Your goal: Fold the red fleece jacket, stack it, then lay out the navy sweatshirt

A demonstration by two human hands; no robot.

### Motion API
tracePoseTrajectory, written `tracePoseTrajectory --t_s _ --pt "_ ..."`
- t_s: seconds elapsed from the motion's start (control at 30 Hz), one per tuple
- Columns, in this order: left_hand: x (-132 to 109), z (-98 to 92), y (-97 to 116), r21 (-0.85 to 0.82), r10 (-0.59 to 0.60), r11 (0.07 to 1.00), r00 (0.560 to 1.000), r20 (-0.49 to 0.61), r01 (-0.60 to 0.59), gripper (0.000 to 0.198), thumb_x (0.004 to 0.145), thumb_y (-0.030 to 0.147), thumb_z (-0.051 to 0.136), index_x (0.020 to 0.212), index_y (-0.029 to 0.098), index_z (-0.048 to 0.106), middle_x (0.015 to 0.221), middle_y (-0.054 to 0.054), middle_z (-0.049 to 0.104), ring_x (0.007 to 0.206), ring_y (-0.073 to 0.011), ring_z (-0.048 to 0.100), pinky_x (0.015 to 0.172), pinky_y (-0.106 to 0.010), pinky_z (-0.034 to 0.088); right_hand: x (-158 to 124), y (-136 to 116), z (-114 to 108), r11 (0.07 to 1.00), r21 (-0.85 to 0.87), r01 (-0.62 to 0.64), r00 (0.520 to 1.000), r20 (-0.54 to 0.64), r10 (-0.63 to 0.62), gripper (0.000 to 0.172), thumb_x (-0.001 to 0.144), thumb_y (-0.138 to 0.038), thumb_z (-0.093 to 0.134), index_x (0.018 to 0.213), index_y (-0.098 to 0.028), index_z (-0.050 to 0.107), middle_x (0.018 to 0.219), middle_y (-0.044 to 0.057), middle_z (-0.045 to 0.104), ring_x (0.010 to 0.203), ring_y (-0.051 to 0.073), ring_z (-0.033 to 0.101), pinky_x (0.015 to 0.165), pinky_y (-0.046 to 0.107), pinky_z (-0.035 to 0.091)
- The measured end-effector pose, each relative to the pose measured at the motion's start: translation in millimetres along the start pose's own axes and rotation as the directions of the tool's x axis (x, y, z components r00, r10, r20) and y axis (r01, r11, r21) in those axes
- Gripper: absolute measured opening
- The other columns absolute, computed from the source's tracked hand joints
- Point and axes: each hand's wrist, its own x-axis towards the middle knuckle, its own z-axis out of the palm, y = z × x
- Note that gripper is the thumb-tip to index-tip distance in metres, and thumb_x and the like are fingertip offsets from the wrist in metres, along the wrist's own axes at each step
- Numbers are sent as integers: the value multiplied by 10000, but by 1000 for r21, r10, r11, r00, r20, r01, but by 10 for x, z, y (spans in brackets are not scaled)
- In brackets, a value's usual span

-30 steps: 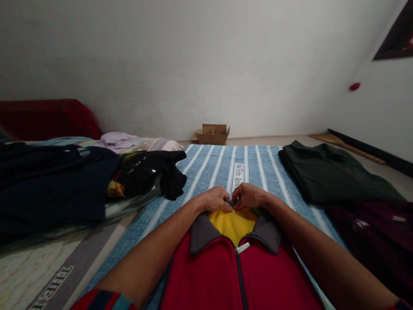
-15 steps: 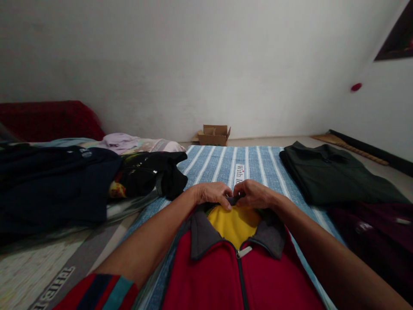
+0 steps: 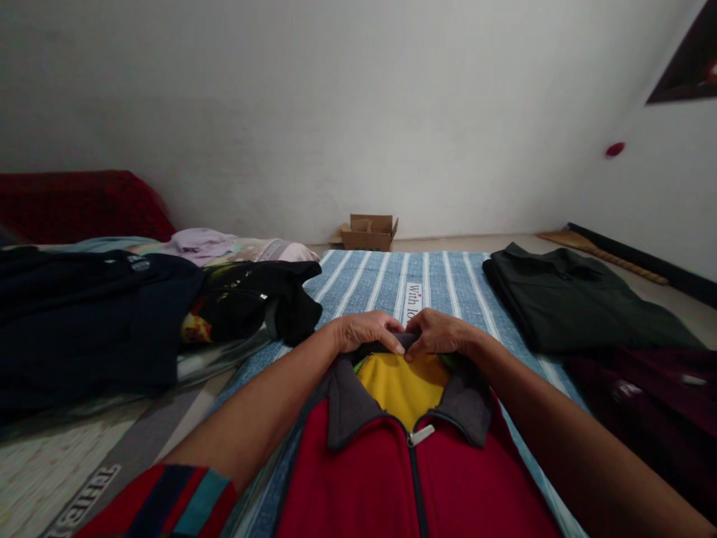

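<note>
A red zip-up jacket (image 3: 370, 478) with a dark grey collar and yellow inside lies front up before me. Its zip is closed to just below the collar, with a pale pull tab on it. My left hand (image 3: 367, 332) pinches the back of the collar near its middle, thumb on the inner side. Right beside it, my right hand (image 3: 440, 332) grips the same collar edge, also closed on the cloth. The fingertips of both hands nearly meet. Beneath the jacket spreads a blue and white striped cloth (image 3: 358, 284).
Dark navy clothing (image 3: 89, 321) and a black printed garment (image 3: 246, 299) lie to the left. On the right rest a folded dark green garment (image 3: 582, 299) and a maroon one (image 3: 650, 403). An open cardboard box (image 3: 367, 237) stands by the wall.
The thumbs have shifted slightly along the collar, and the view has moved a little. Both hands still hold the jacket's collar.
</note>
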Motion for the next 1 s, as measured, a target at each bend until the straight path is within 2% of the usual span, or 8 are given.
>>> tracePoseTrajectory --t_s 0.1,0.2,0.33,0.43,0.57,0.77,1.0 --pt "22 -24 -24 -136 3 991 997 -78 -14 371 517 249 711 860 129 631 766 -34 668 680 -156 607 648 -270 459 -18 -18 -13 999 38 -19 1000 -16 20 207 568 -299 692 670 -125 644 514 -64 426 489 64 366 438 205 255" --pt "33 -35 -23 -203 18 979 997 -69 -31 396 510 217 717 884 126 623 779 -44 679 682 -155 619 652 -269 473 -54 -24 -27 977 209 -44 999 4 44 246 568 -329 708 706 -133 652 553 -55 489 505 67 402 471 203 303" --pt "31 -30 2 -263 50 963 997 -51 -61 436 504 166 722 926 140 615 773 -37 686 683 -156 631 639 -264 482 -61 19 -37 857 507 -96 995 44 85 293 547 -328 734 752 -136 646 647 -16 596 538 90 488 514 215 376" --pt "41 -37 7 -304 100 946 994 -54 -111 454 503 137 725 942 142 612 795 -36 688 701 -156 636 654 -262 486 -23 53 -32 779 618 -105 994 43 100 276 503 -259 755 711 -137 621 653 -2 615 550 107 525 533 227 410" --pt "79 -71 -36 -343 125 930 991 -44 -132 466 513 126 729 963 141 609 817 -43 683 721 -153 637 687 -257 483 20 69 -16 707 701 -93 994 23 108 291 459 -186 767 686 -148 589 619 -11 613 550 113 544 557 232 432" --pt "112 -70 -108 -367 151 920 989 7 -138 379 566 150 720 930 120 620 857 -62 677 742 -151 636 715 -249 476 13 82 7 630 774 -57 997 8 80 363 458 -182 791 755 -172 582 595 -40 601 532 97 536 565 227 428" --pt "93 3 -86 -410 214 897 974 76 -165 431 604 146 691 1026 106 617 998 -85 669 865 -171 633 820 -267 459 -20 75 19 608 794 8 1000 -13 3 400 468 -205 810 818 -165 621 672 -34 613 584 99 558 618 244 439"
